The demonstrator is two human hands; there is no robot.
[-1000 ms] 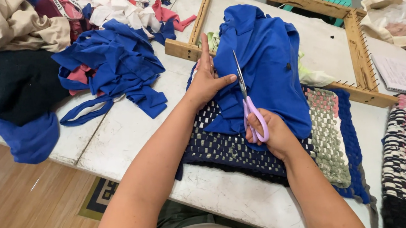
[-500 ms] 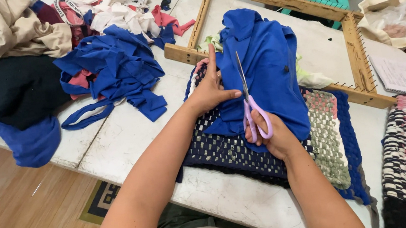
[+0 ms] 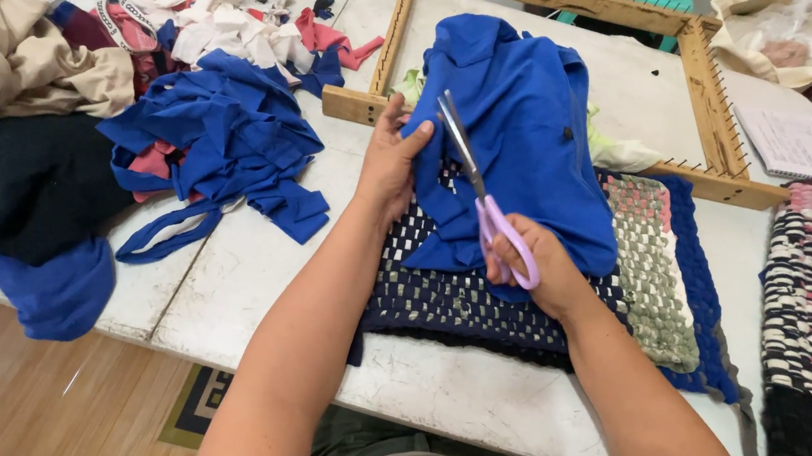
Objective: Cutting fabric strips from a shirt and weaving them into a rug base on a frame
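My left hand (image 3: pixel 389 164) has moved in, now pinching the blue cloth (image 3: pixel 527 135) on the woven mat (image 3: pixel 454 298); my right hand (image 3: pixel 536 270) is grasping lilac scissors (image 3: pixel 484 200), blades advancing.

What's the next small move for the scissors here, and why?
Probably close the blades and snip forward up the blue cloth. The right hand holds the purple-handled scissors with blades slightly apart, pointing away over the fabric. The left hand grips the cloth's left edge beside the blades, keeping it in place. The left fingers should stay clear of the cut line.
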